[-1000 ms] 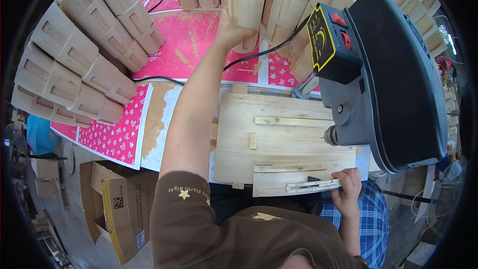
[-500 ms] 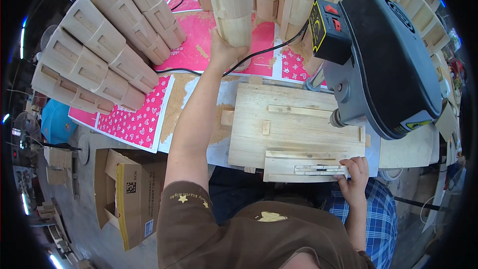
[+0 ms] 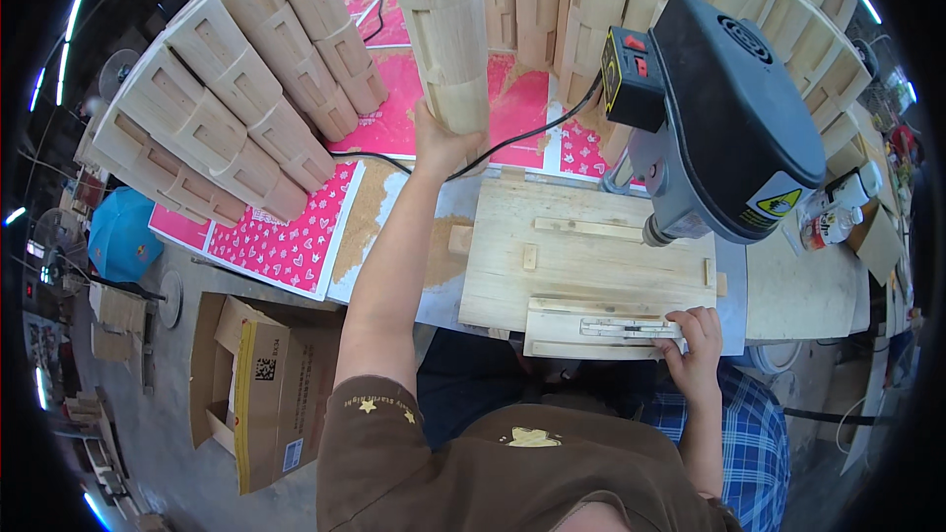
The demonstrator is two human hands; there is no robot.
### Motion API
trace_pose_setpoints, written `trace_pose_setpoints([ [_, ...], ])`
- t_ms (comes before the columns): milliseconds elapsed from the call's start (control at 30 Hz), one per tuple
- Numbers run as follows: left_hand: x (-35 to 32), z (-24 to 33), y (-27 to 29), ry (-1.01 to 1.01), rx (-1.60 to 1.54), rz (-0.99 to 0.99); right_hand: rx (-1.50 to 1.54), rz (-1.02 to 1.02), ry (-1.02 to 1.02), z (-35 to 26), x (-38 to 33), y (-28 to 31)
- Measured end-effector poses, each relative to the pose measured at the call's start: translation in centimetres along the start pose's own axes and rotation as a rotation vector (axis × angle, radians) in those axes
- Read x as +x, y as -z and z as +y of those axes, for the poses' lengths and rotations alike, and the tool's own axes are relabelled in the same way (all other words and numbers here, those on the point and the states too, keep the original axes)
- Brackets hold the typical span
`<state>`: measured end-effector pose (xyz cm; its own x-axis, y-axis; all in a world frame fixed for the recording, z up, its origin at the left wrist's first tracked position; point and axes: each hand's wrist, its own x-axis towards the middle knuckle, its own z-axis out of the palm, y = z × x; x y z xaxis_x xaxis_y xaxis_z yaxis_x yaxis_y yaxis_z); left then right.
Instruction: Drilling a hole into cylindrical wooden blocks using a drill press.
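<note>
My left hand (image 3: 448, 146) is stretched far forward, its thumb and fingers round the foot of a tall stack of rounded wooden blocks (image 3: 448, 39). Close to me lies a pale wooden jig board (image 3: 601, 271) with thin battens fixed on it. On its near right part my right hand (image 3: 698, 337) pinches the right end of a narrow, pale slotted piece (image 3: 621, 328), which lies flat between two battens. The grey and black drill press (image 3: 734, 118) stands over the board's right side, its chuck (image 3: 655, 232) above the wood.
More block stacks (image 3: 227, 103) with rectangular recesses stand at the left and along the back. A black cable (image 3: 527, 133) crosses the pink sheet (image 3: 286, 236) close to my left hand. Sawdust (image 3: 448, 251) lies left of the board. An open cardboard box (image 3: 286, 394) stands below left.
The whole view has shifted a little, showing more of the back. My left hand stays at the stack's foot and my right hand stays on the slotted piece.
</note>
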<state>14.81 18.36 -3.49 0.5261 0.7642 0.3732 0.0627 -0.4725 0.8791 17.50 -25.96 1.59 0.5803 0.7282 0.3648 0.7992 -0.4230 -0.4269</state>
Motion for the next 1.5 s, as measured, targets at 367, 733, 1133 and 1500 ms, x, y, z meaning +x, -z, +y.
trace_pose_setpoints([
  [367,0.1,-0.3,-0.2,-0.011,0.029,-0.008,0.005,0.036,0.021,0.0,-0.2,0.1],
  [733,5.0,13.3,3.5,-0.246,-0.055,0.281,0.028,0.041,0.042,0.6,-0.6,0.1],
  [1133,4.7,20.3,4.9,-0.441,0.168,0.444,0.03,0.119,0.117,0.9,-0.6,-0.1],
  [1500,-17.4,15.6,6.4,-0.398,0.205,-0.478,-0.002,-0.021,0.068,2.7,-0.5,0.6],
])
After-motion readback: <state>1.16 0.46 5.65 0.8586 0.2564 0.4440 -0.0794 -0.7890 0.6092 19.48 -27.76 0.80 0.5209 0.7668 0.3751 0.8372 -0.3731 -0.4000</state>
